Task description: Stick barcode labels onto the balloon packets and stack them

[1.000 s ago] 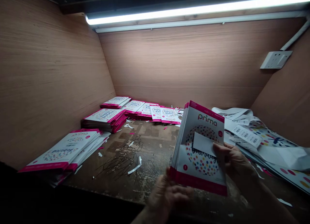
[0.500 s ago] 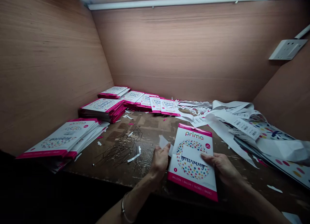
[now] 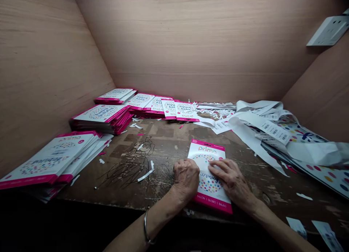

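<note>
A flat balloon packet [image 3: 214, 198], white with pink ends and coloured dots, lies at the table's front edge. My left hand [image 3: 187, 175] is closed over the packet's left edge, its fingers curled and their tips hidden. On the right half of the packet's face rests my right hand [image 3: 231, 177], its fingers stretched out and apart. A plain white band crosses the printed circle between the hands and covers part of the lettering.
Stacks of similar packets [image 3: 100, 114] stand along the left wall and back. Label strips [image 3: 253, 144] lie in loops at right over dotted sheets [image 3: 324, 174]. Paper scraps [image 3: 147, 172] litter the brown table [image 3: 163, 143]. Two loose labels [image 3: 297, 227] lie at front right.
The packet has gone from tilted in my hands to lying on the table. My left hand has moved onto its left edge; my right hand has changed from pinching to lying spread.
</note>
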`<state>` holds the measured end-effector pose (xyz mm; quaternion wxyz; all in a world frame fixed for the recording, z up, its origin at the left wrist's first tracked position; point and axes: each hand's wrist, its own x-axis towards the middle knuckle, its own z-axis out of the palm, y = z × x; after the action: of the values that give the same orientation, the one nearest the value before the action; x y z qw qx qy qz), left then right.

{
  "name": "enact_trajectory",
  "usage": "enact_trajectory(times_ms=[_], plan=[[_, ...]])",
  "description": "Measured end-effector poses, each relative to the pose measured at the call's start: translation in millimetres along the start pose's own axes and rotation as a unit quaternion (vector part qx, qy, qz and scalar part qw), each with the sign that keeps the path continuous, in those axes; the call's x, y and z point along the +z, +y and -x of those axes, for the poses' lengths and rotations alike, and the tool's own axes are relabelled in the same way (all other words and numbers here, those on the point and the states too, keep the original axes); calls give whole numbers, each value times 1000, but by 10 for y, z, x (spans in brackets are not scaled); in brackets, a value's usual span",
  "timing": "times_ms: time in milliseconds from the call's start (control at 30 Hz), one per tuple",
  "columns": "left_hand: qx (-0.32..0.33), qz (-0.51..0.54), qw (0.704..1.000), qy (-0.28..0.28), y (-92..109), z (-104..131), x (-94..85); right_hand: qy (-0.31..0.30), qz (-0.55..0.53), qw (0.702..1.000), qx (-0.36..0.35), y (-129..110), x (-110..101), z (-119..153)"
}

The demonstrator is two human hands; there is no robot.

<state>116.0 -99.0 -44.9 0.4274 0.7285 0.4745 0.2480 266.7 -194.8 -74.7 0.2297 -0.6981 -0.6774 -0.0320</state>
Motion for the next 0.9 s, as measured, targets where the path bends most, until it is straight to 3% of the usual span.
enact_trajectory(times_ms=[67, 200, 433, 633, 900], plan=[[-5, 3, 1000, -9, 45, -11, -10, -59, -53, 996, -41, 36, 14, 0], [-27, 2, 999, -17, 106, -53, 43, -160, -111, 980, -51, 56, -86, -58], [-41, 47, 998, 17, 109, -81, 172, -161, -101, 981, -48, -77, -152, -99], [42, -91, 991, -86, -15, 89, 66, -177, -91, 979, -44, -87, -144, -109], [121, -19, 961, -248, -241, 111, -370, -175, -98, 979, -40, -66, -138, -91]])
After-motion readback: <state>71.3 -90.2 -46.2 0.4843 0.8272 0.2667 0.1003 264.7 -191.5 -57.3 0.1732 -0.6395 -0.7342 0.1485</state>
